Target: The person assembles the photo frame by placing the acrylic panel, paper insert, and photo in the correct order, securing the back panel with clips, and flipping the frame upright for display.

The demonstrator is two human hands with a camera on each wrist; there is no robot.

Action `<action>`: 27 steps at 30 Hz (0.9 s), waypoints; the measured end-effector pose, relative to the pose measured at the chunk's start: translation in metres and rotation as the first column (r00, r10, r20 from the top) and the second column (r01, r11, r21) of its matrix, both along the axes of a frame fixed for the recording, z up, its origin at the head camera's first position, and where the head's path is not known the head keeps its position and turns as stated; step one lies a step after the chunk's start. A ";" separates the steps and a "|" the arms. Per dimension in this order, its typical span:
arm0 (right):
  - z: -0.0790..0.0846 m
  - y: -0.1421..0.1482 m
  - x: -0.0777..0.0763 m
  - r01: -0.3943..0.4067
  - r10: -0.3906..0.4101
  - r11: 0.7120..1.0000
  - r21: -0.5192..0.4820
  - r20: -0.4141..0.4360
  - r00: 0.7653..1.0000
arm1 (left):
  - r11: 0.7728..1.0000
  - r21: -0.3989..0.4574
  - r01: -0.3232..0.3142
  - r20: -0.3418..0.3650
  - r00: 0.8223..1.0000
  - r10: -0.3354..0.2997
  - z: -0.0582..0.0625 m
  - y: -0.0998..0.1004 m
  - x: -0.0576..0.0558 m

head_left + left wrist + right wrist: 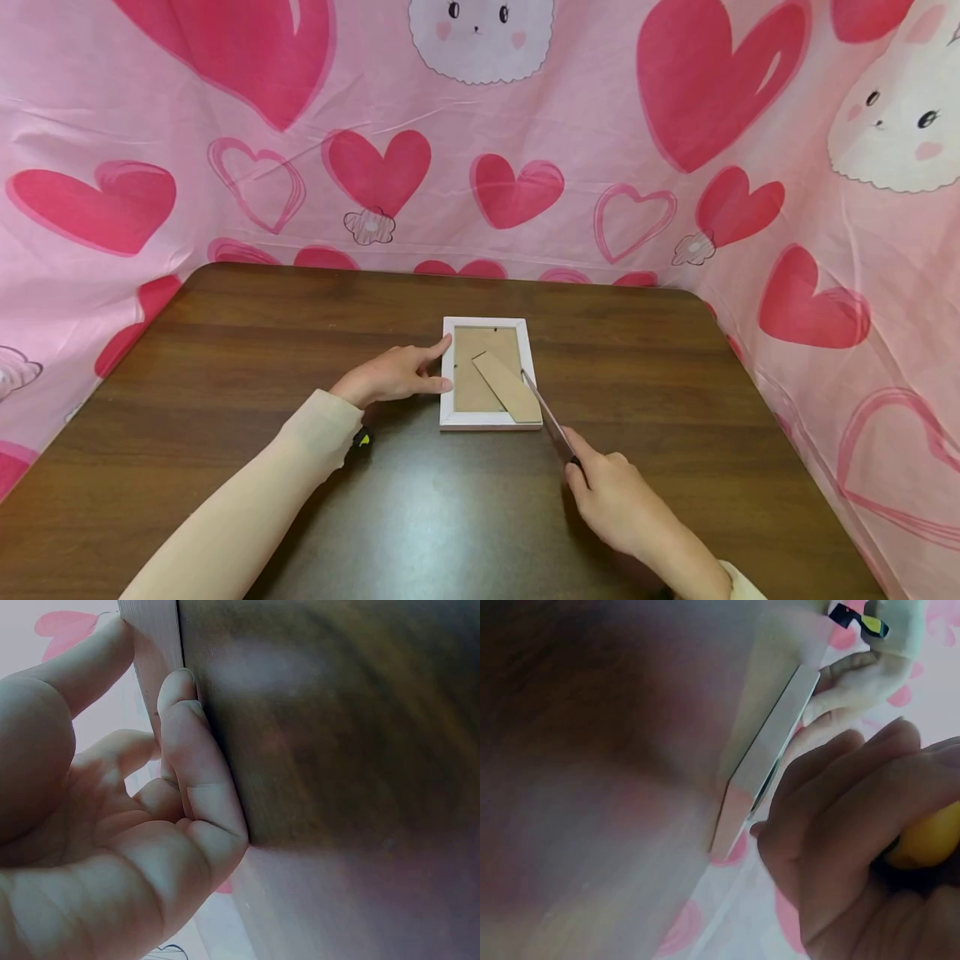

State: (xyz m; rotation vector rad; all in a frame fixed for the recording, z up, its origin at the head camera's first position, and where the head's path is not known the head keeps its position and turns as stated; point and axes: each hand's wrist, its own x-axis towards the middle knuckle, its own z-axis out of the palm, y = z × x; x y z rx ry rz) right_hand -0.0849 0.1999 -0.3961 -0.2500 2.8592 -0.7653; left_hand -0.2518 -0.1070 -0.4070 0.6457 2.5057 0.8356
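The person's right hand [618, 500] is clamped round the handle [930, 840] of a slim-shafted hand tool [550, 412], yellow and black where the right wrist view shows it. The tool points far and left, its tip at the right rail of a white picture frame [447, 404]; whether it presses there cannot be told. The left hand [390, 373] has its thumb and index finger spread apart, both tips resting on the frame's left rail, while the left wrist view shows other fingers bent against the frame's outer side, down by the tabletop. The frame lies back side up between the hands, near the middle of the wooden table [637, 350]. Within its rails sits a tan backing board [467, 392], with small dark tabs [495, 330] at its edges. A tan easel leg [507, 390] slants across the board, its wide end over the near right corner of the frame. A pale sleeve [277, 475] covers the left forearm, a black-and-yellow item [362, 437] at its cuff. Beyond the table's far edge and along both sides hangs pink cloth [450, 117] printed with hearts and white animal faces.
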 end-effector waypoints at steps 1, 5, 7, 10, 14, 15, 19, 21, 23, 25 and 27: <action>-0.001 -0.002 0.000 -0.008 0.010 0.999 0.040 -0.039 0.999 | 1.000 0.000 -0.001 0.002 1.000 0.001 0.000 0.000 0.000; -0.001 -0.007 0.002 -0.041 0.062 0.988 0.148 -0.143 0.988 | 1.000 0.002 0.005 -0.001 1.000 -0.005 0.000 0.000 -0.001; -0.001 -0.009 0.002 -0.050 0.084 0.982 0.182 -0.188 0.979 | 1.000 0.003 0.012 -0.005 1.000 -0.012 0.000 0.000 -0.001; -0.001 -0.012 0.003 -0.058 0.113 0.971 0.234 -0.231 0.966 | 1.000 0.001 0.022 -0.007 1.000 -0.022 0.000 -0.001 -0.001; -0.004 -0.014 0.006 -0.072 0.158 0.951 0.301 -0.271 0.949 | 1.000 0.002 0.027 -0.011 1.000 -0.027 0.001 -0.002 -0.001; -0.004 -0.015 0.006 -0.074 0.166 0.946 0.316 -0.277 0.946 | 1.000 0.002 0.025 -0.012 1.000 -0.025 0.000 -0.003 -0.001; 0.001 -0.015 0.006 -0.079 0.179 0.935 0.345 -0.270 0.946 | 1.000 0.012 0.013 0.004 1.000 -0.013 -0.002 -0.002 -0.001; 0.005 -0.012 0.006 -0.080 0.176 0.938 0.338 -0.262 0.949 | 1.000 0.019 0.014 0.008 1.000 -0.015 -0.003 -0.002 -0.002; 0.009 -0.009 0.007 -0.072 0.166 0.943 0.325 -0.273 0.947 | 1.000 0.024 0.016 0.010 1.000 -0.016 -0.004 -0.003 -0.002; 0.012 -0.006 0.006 -0.058 0.153 0.949 0.311 -0.289 0.945 | 1.000 0.025 0.016 0.009 1.000 -0.017 -0.003 -0.002 -0.001; 0.013 -0.004 0.004 -0.049 0.143 0.953 0.299 -0.302 0.942 | 1.000 0.021 0.015 0.006 1.000 -0.015 -0.002 -0.003 -0.001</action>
